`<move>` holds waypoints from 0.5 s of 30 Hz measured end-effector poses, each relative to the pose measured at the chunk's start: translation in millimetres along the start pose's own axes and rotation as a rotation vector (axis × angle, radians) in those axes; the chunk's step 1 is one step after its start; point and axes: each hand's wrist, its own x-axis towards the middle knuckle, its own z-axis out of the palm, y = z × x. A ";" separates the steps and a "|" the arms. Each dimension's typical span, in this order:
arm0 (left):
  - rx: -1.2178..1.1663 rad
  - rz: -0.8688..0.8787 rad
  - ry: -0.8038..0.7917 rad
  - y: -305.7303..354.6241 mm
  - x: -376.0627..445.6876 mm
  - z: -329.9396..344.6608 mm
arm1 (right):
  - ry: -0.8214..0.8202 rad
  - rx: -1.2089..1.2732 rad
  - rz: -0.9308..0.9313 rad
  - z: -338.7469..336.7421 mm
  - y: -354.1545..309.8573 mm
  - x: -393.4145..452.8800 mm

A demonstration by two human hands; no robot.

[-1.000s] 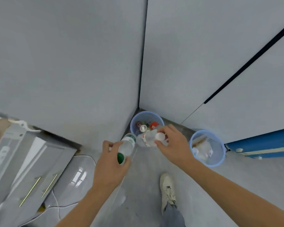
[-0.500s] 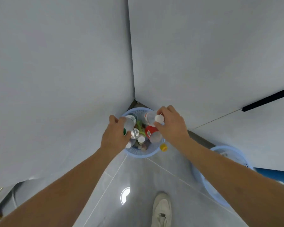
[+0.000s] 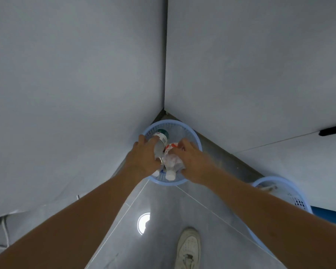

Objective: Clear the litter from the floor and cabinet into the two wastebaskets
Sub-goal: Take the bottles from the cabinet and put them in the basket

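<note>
A light-blue wastebasket (image 3: 194, 136) stands on the floor in the corner where two grey walls meet. Both my hands reach into its mouth. My left hand (image 3: 144, 159) grips a clear bottle with a green cap (image 3: 161, 140), which points toward the corner. My right hand (image 3: 193, 162) holds a crumpled clear bottle (image 3: 172, 163) with a red-and-white label; its white cap points toward me. Other litter under the hands is mostly hidden. A second light-blue wastebasket (image 3: 285, 184) sits at the right, partly behind my right forearm.
Grey walls close in on the left and right of the corner. My white shoe (image 3: 188, 249) stands on the glossy tiled floor beside a bright light reflection (image 3: 144, 223). A blue object (image 3: 330, 215) lies at the right edge, and a cable (image 3: 5, 231) at the lower left.
Both hands have lowered their bottles from above the rim into the corner wastebasket's mouth. The view has moved closer to the corner.
</note>
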 end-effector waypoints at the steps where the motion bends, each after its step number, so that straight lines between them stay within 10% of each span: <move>1: 0.011 -0.003 0.000 -4.3 -0.6 -1.6 | 0.002 0.011 -0.009 0.3 -1.9 -2.2; 15: -0.041 -0.065 -0.028 -51.2 -11.1 14.8 | 0.155 -0.070 0.095 19.2 -32.7 1.5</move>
